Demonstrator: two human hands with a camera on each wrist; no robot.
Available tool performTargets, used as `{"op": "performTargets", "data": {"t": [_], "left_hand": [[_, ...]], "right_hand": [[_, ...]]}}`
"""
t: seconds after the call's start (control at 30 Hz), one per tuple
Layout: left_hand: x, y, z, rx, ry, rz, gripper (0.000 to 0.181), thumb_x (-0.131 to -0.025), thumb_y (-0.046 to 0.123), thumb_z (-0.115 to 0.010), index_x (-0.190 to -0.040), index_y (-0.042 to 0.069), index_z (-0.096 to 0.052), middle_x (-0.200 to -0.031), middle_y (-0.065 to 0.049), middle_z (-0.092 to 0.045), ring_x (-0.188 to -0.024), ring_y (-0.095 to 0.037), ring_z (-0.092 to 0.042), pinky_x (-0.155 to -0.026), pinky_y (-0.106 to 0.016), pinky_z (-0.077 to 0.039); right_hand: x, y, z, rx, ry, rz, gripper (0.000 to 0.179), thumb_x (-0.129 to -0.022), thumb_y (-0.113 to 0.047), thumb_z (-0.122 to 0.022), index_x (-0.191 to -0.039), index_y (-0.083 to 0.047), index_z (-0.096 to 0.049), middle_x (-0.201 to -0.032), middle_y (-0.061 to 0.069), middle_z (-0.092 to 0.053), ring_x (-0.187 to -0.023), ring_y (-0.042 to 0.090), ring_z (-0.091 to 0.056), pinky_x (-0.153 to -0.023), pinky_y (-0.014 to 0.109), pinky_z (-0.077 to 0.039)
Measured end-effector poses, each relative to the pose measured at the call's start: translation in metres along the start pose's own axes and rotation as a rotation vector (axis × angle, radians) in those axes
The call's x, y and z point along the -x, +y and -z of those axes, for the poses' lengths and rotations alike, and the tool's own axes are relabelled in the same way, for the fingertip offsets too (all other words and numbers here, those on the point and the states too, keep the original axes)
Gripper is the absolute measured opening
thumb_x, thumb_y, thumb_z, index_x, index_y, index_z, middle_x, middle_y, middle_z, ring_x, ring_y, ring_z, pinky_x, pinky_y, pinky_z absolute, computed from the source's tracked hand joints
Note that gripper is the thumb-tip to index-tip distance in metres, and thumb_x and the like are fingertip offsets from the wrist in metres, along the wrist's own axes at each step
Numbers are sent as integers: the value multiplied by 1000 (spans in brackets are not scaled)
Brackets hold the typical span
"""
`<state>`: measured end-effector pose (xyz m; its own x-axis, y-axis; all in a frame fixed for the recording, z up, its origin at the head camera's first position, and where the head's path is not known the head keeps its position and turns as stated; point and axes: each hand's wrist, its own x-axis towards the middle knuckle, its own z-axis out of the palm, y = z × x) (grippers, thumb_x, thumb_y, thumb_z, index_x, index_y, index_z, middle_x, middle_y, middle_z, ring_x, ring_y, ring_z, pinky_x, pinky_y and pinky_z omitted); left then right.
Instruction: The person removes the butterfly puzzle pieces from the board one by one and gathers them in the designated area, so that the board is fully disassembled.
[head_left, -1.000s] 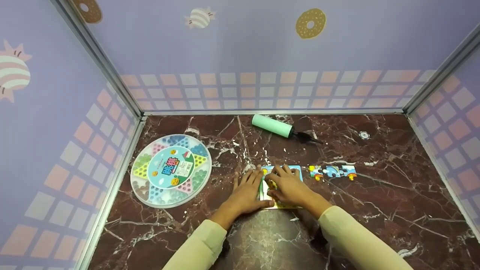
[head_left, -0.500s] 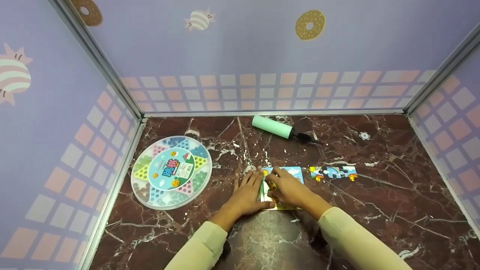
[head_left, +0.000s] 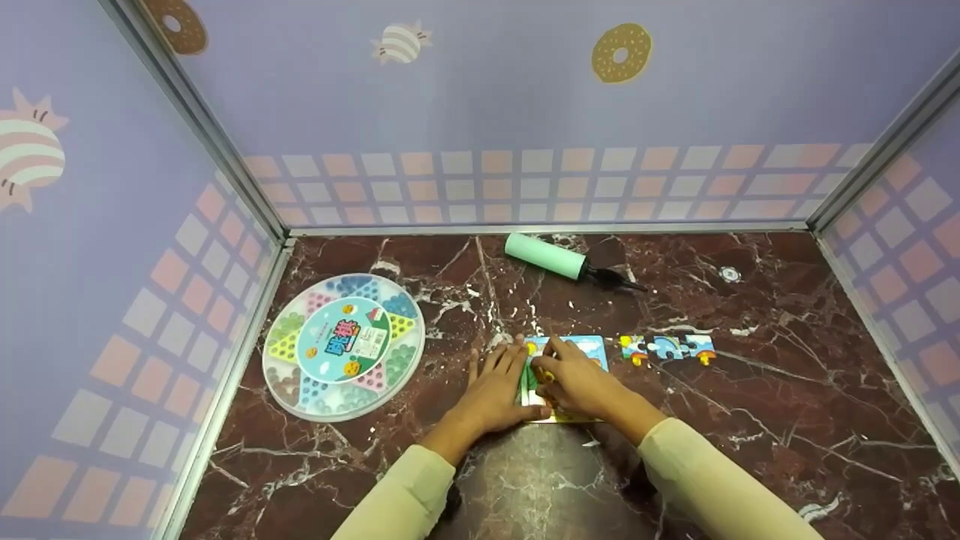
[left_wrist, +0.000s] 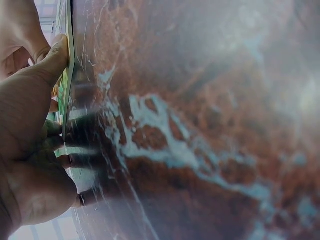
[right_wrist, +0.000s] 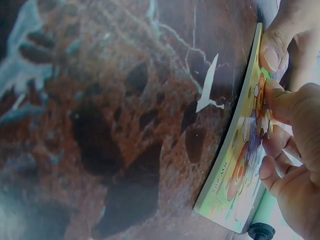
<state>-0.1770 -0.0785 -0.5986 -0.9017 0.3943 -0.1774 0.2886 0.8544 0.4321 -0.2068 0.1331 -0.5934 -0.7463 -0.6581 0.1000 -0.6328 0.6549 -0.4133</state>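
A small, colourful jigsaw board (head_left: pixel 594 347) lies on the dark red marbled surface, partly hidden under both hands. My left hand (head_left: pixel 493 391) rests along its left side with fingers extended, the thumb (left_wrist: pixel 59 50) pressing on its near edge. Over the middle of the board, my right hand (head_left: pixel 583 381) has bent fingers; thumb and fingertips pinch a small jigsaw piece (right_wrist: pixel 268 126) close over the printed picture. The piece is mostly covered by the fingers. Right of the board lie several loose jigsaw pieces (head_left: pixel 670 346) in a row.
On the left is a round, clear case (head_left: pixel 343 346) of coloured marbles with star patterns. A mint-green hand pump (head_left: pixel 545 256) with a black nozzle lies behind the board. Far right sits a small round chip (head_left: pixel 729 274). Patterned walls (head_left: pixel 517 97) enclose three sides.
My right fingers have drawn slightly left and inward over the board. More green shows near their tips where white showed before. My left hand stays in place.
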Motion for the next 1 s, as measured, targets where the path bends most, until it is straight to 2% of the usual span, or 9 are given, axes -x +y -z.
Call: {"op": "performTargets", "data": {"t": [0.27,0.47,0.6,0.77,0.87,1.0], "left_hand": [[1,0,-1,-11,2,4,119,-91,77,-73,-178,13,-22,-187,-6,-19,-173,-36,-20,-137,-73,-4],[1,0,0,-18,13,-6,117,-92,76,-74,-177,12,-26,-186,-7,-24,-172,-36,-22,-137,-74,-4],[1,0,-1,-17,17,-8,117,-92,76,-74,-177,12,-26,-186,-7,-23,-172,-36,-22,-137,-74,-4],[1,-1,-1,-13,18,-10,117,-92,76,-74,-177,12,-27,-186,-6,-22,-172,-36,-22,-137,-74,-4],[1,-1,-1,-12,12,-8,117,-92,76,-74,-177,12,-26,-187,-6,-22,-172,-36,-21,-137,-73,-3],[1,0,0,-11,4,-4,117,-93,76,-73,-178,13,-23,-187,-5,-20,-173,-35,-20,-137,-73,-3]], "right_hand": [[3,-2,2,34,6,18,34,-102,-22,-80,-134,-12,-74,-125,11,-61,-117,33,-63,-77,50,-62],[5,0,1,75,56,65,33,-101,-24,-82,-130,-11,-74,-122,11,-64,-115,31,-64,-79,50,-64],[6,3,0,82,89,89,32,-100,-24,-83,-128,-11,-74,-122,10,-66,-113,30,-64,-86,49,-64],[7,8,1,74,118,123,22,-99,-25,-84,-112,-11,-74,-116,7,-66,-108,28,-63,-92,47,-62],[7,10,2,78,156,164,19,-97,-23,-87,-100,-12,-72,-111,5,-65,-101,25,-62,-88,44,-61],[10,14,4,91,195,183,21,-95,-24,-90,-93,-13,-71,-107,4,-65,-96,23,-61,-83,42,-60]]}}
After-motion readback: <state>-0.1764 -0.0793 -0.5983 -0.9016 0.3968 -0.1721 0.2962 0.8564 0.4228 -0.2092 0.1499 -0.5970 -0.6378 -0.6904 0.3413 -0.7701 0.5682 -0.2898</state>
